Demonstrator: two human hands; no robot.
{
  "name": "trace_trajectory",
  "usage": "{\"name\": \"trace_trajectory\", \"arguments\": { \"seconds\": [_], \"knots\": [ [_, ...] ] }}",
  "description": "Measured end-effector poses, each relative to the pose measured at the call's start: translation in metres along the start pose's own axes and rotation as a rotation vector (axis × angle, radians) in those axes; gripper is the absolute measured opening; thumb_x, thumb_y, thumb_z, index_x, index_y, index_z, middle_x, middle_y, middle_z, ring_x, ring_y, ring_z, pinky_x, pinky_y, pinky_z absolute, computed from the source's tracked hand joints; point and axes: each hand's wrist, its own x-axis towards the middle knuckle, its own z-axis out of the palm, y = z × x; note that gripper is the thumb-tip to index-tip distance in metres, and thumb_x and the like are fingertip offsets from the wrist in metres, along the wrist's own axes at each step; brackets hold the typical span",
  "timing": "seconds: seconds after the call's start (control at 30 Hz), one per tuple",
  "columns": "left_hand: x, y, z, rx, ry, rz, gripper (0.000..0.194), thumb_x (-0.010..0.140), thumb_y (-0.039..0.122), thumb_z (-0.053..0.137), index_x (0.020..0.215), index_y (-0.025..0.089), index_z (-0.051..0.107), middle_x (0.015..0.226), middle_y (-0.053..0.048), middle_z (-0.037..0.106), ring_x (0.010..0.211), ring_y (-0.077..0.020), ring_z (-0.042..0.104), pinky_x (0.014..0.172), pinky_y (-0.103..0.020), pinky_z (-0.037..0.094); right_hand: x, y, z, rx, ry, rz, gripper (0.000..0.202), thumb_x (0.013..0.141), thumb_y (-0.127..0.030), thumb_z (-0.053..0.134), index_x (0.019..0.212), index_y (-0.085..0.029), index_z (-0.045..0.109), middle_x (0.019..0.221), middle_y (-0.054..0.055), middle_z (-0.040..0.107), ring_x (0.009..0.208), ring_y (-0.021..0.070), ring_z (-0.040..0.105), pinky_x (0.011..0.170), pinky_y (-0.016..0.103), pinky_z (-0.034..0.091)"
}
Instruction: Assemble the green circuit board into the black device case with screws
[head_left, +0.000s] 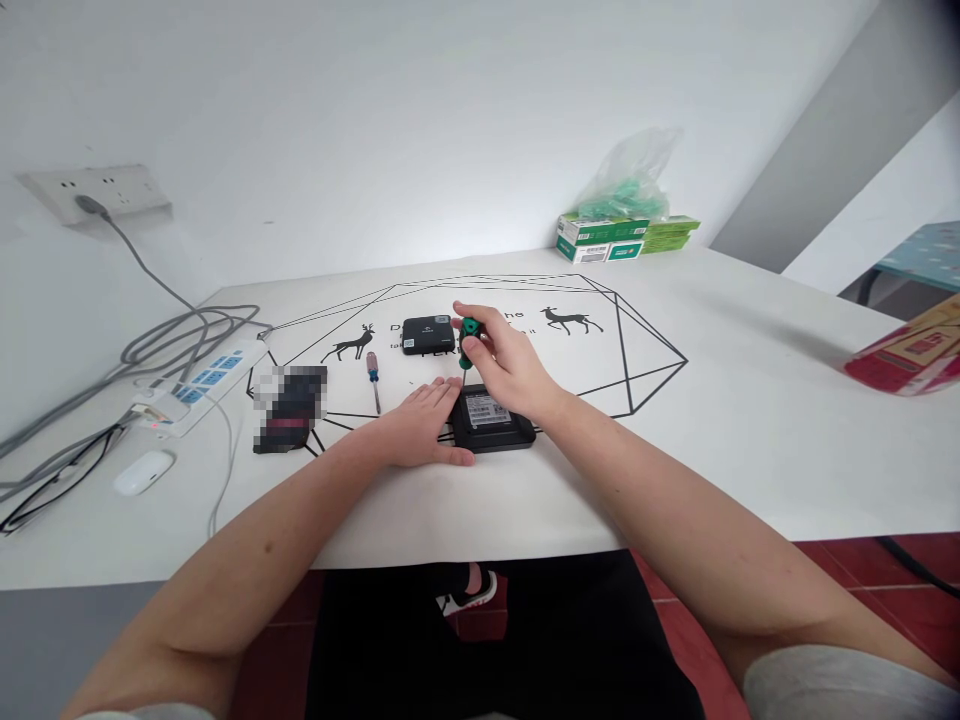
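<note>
A black box-shaped device [491, 422] with a white label on its upper face lies near the front of the table. My left hand [424, 425] rests against its left side, fingers stretched out and thumb along the near edge. In my right hand [506, 360] is a green and black screwdriver [469, 345], held upright with its tip at the device's far left corner. Whether the tip sits in a screw is too small to tell. Just behind stands a second black box [427, 335]. Left of it lies another screwdriver [373, 380] with a clear handle and blue collar.
On the left are a power strip [214, 380], looped grey cables [157, 350], a white earbud case [145, 472] and a partly blurred dark item [292, 408]. Green boxes [604, 235] with a plastic bag [630, 180] stand against the wall. A red package [907, 355] sits at right.
</note>
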Motion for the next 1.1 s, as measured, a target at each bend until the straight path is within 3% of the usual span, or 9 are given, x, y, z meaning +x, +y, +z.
{"name": "trace_trajectory", "arguments": {
  "seconds": [0.1, 0.27, 0.43, 0.57, 0.77, 0.9, 1.1],
  "knots": [
    [0.001, 0.000, 0.001, 0.009, -0.005, -0.005, 0.137, 0.087, 0.099, 0.048, 0.178, 0.009, -0.004, 0.185, -0.022, -0.002, 0.172, -0.0442, -0.001, 0.139, -0.057, 0.011, 0.002, 0.005, -0.001, -0.146, 0.071, -0.108, 0.037, 0.110, -0.029, 0.044, 0.141, -0.032, 0.064, 0.144, 0.013, 0.060, 0.132, 0.0305, 0.062, 0.108, 0.059, 0.060],
    [0.001, -0.001, 0.001, 0.018, -0.017, -0.015, 0.137, 0.087, 0.099, 0.047, 0.178, 0.009, -0.003, 0.185, -0.022, -0.003, 0.172, -0.0438, -0.001, 0.139, -0.056, 0.010, 0.004, 0.006, -0.003, -0.208, 0.164, -0.207, 0.043, 0.105, -0.012, 0.041, 0.129, -0.032, 0.071, 0.115, 0.009, 0.063, 0.109, 0.0249, 0.066, 0.096, 0.052, 0.063],
    [0.001, -0.001, 0.001, 0.020, 0.002, -0.005, 0.137, 0.087, 0.098, 0.048, 0.178, 0.007, -0.001, 0.185, -0.022, -0.001, 0.172, -0.0429, 0.000, 0.139, -0.055, 0.010, 0.003, -0.002, -0.001, -0.108, 0.146, -0.110, 0.022, 0.103, -0.029, 0.058, 0.123, -0.028, 0.066, 0.121, 0.008, 0.073, 0.102, 0.0241, 0.072, 0.094, 0.049, 0.065],
    [0.000, 0.000, -0.001, 0.017, -0.007, -0.008, 0.137, 0.087, 0.097, 0.049, 0.178, 0.007, 0.000, 0.185, -0.023, 0.000, 0.172, -0.0444, 0.001, 0.139, -0.056, 0.012, 0.001, -0.004, 0.003, -0.046, 0.165, 0.031, 0.033, 0.092, -0.040, 0.078, 0.118, -0.028, 0.060, 0.114, 0.006, 0.076, 0.097, 0.0242, 0.074, 0.094, 0.051, 0.067],
    [0.000, 0.000, -0.002, -0.001, 0.012, 0.008, 0.138, 0.087, 0.098, 0.050, 0.178, 0.007, 0.001, 0.185, -0.023, 0.003, 0.172, -0.0443, 0.003, 0.139, -0.055, 0.013, -0.001, -0.005, 0.002, 0.001, 0.049, 0.003, 0.039, 0.105, -0.027, 0.051, 0.143, -0.028, 0.052, 0.137, 0.011, 0.073, 0.122, 0.0262, 0.074, 0.107, 0.054, 0.063],
    [0.001, -0.002, 0.000, -0.009, 0.005, 0.010, 0.137, 0.087, 0.098, 0.050, 0.179, 0.012, -0.003, 0.186, -0.021, 0.001, 0.172, -0.0438, 0.001, 0.139, -0.057, 0.012, 0.001, -0.002, -0.001, -0.149, 0.051, -0.098, 0.041, 0.105, -0.019, 0.042, 0.141, -0.028, 0.060, 0.149, 0.014, 0.063, 0.137, 0.0299, 0.063, 0.112, 0.057, 0.057],
    [0.000, -0.001, -0.001, 0.011, -0.024, -0.020, 0.137, 0.088, 0.098, 0.049, 0.178, 0.010, -0.005, 0.185, -0.021, -0.004, 0.172, -0.0425, -0.001, 0.140, -0.053, 0.009, 0.004, 0.001, 0.000, -0.231, 0.191, -0.196, 0.046, 0.101, -0.008, 0.039, 0.127, -0.029, 0.070, 0.107, 0.008, 0.058, 0.104, 0.0239, 0.064, 0.091, 0.049, 0.062]
  ]
}}
